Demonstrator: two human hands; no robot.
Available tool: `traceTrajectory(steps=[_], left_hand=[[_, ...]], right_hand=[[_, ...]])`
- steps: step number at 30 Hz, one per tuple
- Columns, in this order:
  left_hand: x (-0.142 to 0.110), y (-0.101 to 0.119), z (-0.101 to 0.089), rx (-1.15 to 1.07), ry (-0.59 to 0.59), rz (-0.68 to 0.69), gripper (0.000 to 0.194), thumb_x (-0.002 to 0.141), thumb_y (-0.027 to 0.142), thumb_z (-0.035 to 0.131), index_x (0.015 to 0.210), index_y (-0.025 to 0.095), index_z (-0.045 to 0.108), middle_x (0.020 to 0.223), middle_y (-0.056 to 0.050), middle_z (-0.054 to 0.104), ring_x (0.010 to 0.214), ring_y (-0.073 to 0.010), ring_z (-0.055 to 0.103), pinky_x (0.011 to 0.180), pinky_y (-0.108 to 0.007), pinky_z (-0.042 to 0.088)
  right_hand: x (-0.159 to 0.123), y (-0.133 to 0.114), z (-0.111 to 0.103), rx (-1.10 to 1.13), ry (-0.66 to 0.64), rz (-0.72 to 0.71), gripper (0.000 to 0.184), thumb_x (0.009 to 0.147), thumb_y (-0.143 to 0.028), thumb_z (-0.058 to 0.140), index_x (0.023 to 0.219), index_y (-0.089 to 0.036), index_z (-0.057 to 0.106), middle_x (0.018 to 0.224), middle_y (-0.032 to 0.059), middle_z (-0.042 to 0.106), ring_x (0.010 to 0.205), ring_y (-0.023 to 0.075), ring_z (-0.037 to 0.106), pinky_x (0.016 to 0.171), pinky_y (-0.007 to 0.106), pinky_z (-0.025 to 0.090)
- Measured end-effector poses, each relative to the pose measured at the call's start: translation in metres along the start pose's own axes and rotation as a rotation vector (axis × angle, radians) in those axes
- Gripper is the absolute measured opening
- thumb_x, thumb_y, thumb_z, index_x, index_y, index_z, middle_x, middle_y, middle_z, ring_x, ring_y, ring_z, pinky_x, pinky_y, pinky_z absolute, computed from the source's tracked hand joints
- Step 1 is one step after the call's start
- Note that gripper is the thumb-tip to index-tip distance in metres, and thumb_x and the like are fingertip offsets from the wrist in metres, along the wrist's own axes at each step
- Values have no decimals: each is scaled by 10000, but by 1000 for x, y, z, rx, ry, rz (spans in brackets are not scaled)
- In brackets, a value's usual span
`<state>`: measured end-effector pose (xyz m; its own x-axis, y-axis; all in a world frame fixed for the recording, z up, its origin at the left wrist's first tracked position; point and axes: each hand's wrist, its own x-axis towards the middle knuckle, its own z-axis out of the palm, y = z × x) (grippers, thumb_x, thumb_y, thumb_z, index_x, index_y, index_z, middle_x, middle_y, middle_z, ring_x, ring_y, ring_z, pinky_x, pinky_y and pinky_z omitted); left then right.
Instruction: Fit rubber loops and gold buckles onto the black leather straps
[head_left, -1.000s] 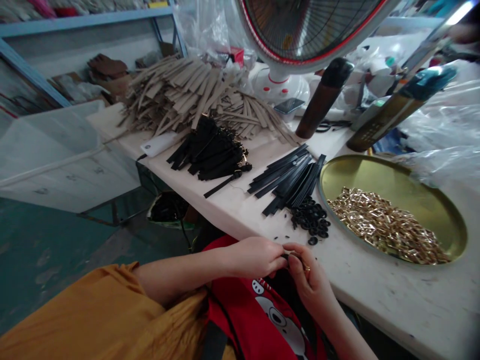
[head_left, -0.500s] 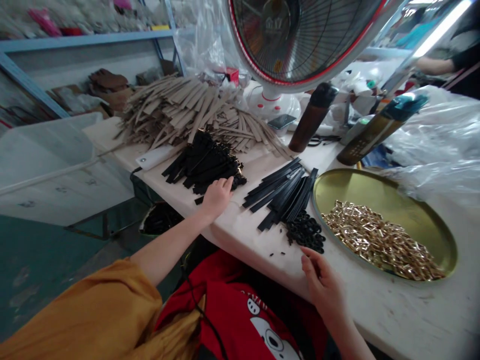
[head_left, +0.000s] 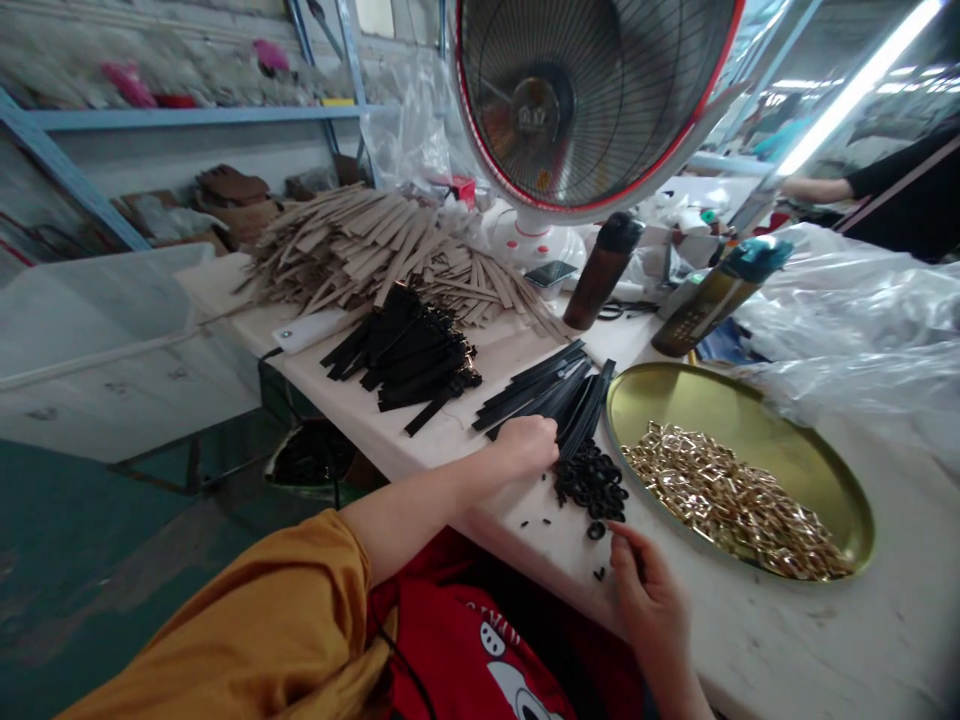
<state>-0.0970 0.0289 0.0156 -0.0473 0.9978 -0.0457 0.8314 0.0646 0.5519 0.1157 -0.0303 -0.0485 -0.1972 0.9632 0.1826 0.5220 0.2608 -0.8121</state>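
My left hand [head_left: 527, 445] is closed over the lower ends of a fanned bundle of black flat strips [head_left: 574, 390]; its fingertips are hidden, so whatever is in them is unclear. Just right of it lies a heap of small black rings [head_left: 592, 478]. One black ring [head_left: 596, 530] lies apart at the heap's near edge, by the index fingertip of my right hand [head_left: 651, 590]. That hand has its thumb and index finger apart, with no object visible in it. Left of the strips is a pile of black straps with gold-coloured metal pieces [head_left: 412, 345].
A gold tray [head_left: 806, 435] holds many small gold-coloured metal pieces [head_left: 739, 505]. Behind are a heap of beige strips [head_left: 360, 245], a fan [head_left: 592, 100], a brown bottle [head_left: 600, 275] and a teal-capped bottle [head_left: 712, 300]. Another person's arm [head_left: 817, 190] shows far right.
My left hand has moved right from the strap pile to the black strips, leaving one strap sticking out nearer the table edge. A single ring now lies apart from the heap by my right hand.
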Motion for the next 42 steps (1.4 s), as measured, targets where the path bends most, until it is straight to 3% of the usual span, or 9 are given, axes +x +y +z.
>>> traceTrajectory(steps=[5,8,10,12,17,28,32,36,42], left_hand=[[-29,-3,-25,-176,-51,8,200,792,237,423,884,120,558,790,-53,607,705,-136,561,648,-254,438],[-67,-4,-36,-543,-311,-9,172,767,281,485,835,130,531,674,22,549,546,-64,504,544,-189,415],[-91,-5,-40,-861,-551,-119,172,704,288,555,774,136,515,621,48,508,496,-44,463,507,-174,386],[-108,-7,-40,-1018,-651,-243,181,648,270,594,733,138,504,567,62,484,453,-33,427,466,-163,344],[-120,-12,-36,-1156,-589,-384,175,602,241,588,702,140,487,469,72,453,385,-31,380,409,-165,268],[-118,-23,-20,-1265,-593,-495,139,617,213,560,705,147,475,473,61,477,377,-37,401,403,-167,280],[-109,-28,-22,-1326,-364,-536,139,657,232,573,703,138,481,575,28,545,435,-34,452,434,-156,311],[-92,-22,-22,-1523,33,-541,154,689,234,587,734,145,470,618,39,528,510,-33,477,475,-147,326],[-85,0,-20,-1304,-130,-313,168,782,288,515,723,131,498,599,34,524,532,-46,470,531,-169,358]], right_hand=[[3,-5,-2,96,38,59,306,803,-417,493,946,-172,607,750,37,591,690,180,540,622,292,422],[8,-25,-6,373,-18,178,360,830,-462,434,1012,-184,573,627,-18,496,542,124,444,507,245,364],[12,-41,-8,686,-81,246,382,844,-494,378,1014,-195,545,600,-33,471,491,102,389,459,227,329],[16,-53,-8,893,-53,333,270,798,-450,491,882,-200,546,539,-58,422,451,80,343,419,200,284],[12,-55,-6,973,18,473,247,696,-282,649,627,-187,432,466,-77,386,420,55,312,390,179,255],[3,-43,-6,868,58,574,290,691,-308,639,594,-191,392,478,-77,369,400,52,311,365,189,251],[1,-47,-10,939,60,522,288,678,-274,631,598,-200,364,478,-85,334,411,57,311,392,190,254],[-17,-63,-6,811,-169,497,162,722,-296,579,714,-220,437,497,-76,373,444,82,353,431,204,287],[-26,-85,-2,489,-667,278,156,777,-339,536,736,-194,495,648,-19,485,576,110,447,519,226,373]])
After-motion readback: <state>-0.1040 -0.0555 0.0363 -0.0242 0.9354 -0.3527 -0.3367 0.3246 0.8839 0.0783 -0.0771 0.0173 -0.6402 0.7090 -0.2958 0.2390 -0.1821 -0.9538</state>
